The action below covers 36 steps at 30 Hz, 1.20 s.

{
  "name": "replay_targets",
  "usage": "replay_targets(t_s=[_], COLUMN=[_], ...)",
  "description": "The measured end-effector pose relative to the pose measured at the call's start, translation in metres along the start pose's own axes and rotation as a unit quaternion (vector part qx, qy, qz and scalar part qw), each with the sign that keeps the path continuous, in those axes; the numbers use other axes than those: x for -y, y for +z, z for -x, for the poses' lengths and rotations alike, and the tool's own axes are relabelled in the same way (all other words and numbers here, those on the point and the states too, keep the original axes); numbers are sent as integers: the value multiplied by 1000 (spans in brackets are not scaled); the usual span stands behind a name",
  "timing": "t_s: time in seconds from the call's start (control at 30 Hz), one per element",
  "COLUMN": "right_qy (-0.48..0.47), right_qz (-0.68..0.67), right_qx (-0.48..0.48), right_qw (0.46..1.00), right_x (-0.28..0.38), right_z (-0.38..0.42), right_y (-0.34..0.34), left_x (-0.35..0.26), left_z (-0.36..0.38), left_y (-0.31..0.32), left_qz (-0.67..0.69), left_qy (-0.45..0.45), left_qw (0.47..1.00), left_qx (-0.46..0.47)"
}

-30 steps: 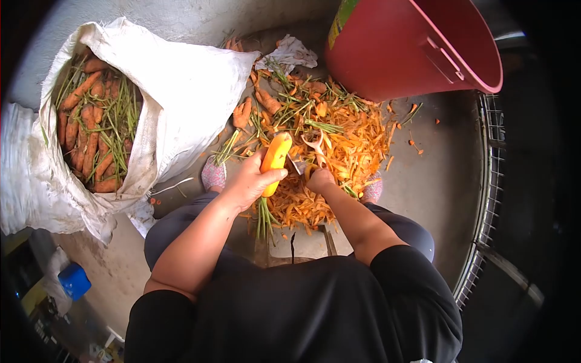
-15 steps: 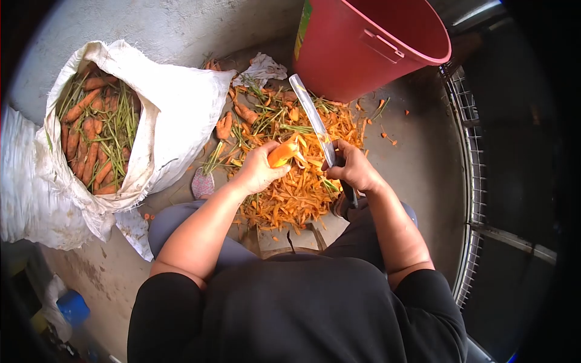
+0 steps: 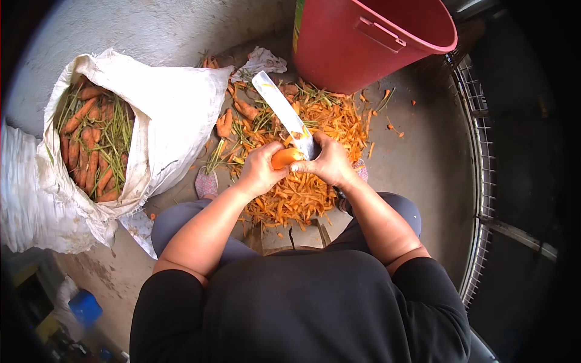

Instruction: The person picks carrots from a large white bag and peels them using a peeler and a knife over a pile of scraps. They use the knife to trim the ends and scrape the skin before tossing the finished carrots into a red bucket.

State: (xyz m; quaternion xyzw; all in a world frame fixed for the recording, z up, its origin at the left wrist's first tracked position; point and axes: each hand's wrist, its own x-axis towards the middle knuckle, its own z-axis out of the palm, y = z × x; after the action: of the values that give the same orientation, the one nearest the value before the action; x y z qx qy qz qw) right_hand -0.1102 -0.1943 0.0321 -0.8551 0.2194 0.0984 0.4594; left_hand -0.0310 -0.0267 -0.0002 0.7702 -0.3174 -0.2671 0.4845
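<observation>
My left hand is wrapped round a peeled orange carrot, whose end points to the right. My right hand is closed round the lower end of a knife with a broad, pale blade; its handle is hidden in the fingers. The blade slants up and to the left, with orange bits stuck near its base. Its base and my right thumb are at the carrot's end. Below both hands lies a heap of carrot peelings.
A white sack of unpeeled carrots and green stems stands at the left. A large red bucket is at the back. Loose carrots lie beside the sack. A wire mesh runs along the right.
My right hand has moved left to the carrot, and the knife has swung further left with its flat more in view. My left hand still holds the carrot in nearly the same place.
</observation>
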Motion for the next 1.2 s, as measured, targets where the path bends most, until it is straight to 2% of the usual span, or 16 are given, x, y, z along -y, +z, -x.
replay_targets(t_s=[0.37, 0.47, 0.5, 0.57, 0.63, 0.67, 0.77, 0.8, 0.9, 1.03, 1.2], right_qy=[-6, -15, 13, 68, 63, 66, 24, 1, 5, 48, 37], right_qz=[95, 67, 7, -115, -186, -177, -114, -87, -20, 35, 53], right_qx=[-20, -17, -4, 21, -3, -13, -61, -80, -113, -111, -103], right_qw=[995, 997, 1000, 991, 981, 982, 991, 993, 993, 992, 993], right_x=[3, 0, -7, -22, -19, -21, -25, -23, -13, -2, -8], right_z=[-1, 1, -1, -14, -15, -16, -18, -18, -11, -8, -9], right_y=[10, 21, 23, 22, 11, 9, 15, 18, 16, 7, 10], left_x=[9, 16, 20, 14, 24, 27, 18, 16, 6, 2, 5], left_z=[-4, -6, -7, -13, -20, -19, -20, -22, -22, -21, -21], left_y=[7, 10, 11, 7, 1, 1, -6, -9, -16, -16, -14], left_qz=[-95, -97, -91, -83, 86, 252, 386, 433, 482, 374, 328], left_qy=[-10, -22, -28, -122, -182, -186, -212, -251, -269, -232, -224], left_qw=[995, 995, 995, 989, 979, 949, 895, 861, 828, 889, 902], left_qx=[-15, -11, -9, 12, 27, 40, 73, 88, 102, 124, 169])
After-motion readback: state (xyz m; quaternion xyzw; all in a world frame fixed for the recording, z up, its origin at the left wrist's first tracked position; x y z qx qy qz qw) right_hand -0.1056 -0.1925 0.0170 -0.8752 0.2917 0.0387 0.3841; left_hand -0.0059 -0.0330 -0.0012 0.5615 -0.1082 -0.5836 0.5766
